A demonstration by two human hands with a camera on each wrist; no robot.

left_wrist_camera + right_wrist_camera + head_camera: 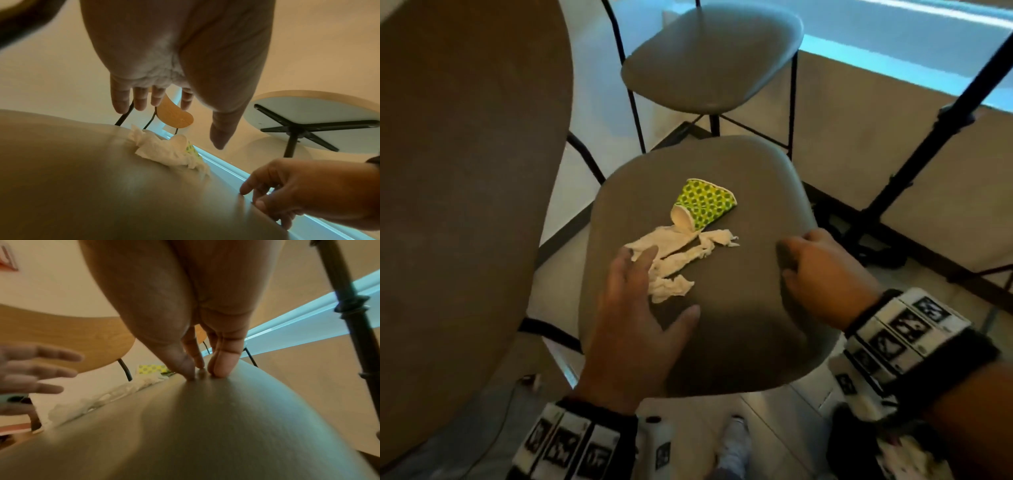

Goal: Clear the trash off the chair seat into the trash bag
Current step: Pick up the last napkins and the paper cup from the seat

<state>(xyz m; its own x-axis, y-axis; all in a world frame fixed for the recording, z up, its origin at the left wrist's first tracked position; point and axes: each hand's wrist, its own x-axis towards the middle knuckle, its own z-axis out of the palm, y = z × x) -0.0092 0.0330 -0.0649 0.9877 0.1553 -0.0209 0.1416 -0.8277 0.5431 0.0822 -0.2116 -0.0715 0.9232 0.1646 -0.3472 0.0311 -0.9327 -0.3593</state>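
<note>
A crushed green dotted paper cup (703, 204) lies on its side on the grey chair seat (722, 325). Torn white tissue (678, 253) spreads from the cup's mouth toward me. My left hand (650, 291) hovers flat over the near end of the tissue, fingers spread and holding nothing. My right hand (801, 253) is near the seat's right edge. Its thumb and fingertips (222, 368) press down on the seat surface with nothing between them. A dark, bag-like thing (866, 442) shows below my right forearm; I cannot tell what it is.
A large round tabletop (465, 171) fills the left side, close to the seat. A second grey chair (712, 58) stands behind. A black tripod stand (928, 137) rises at the right. Another round table (308, 116) stands farther off.
</note>
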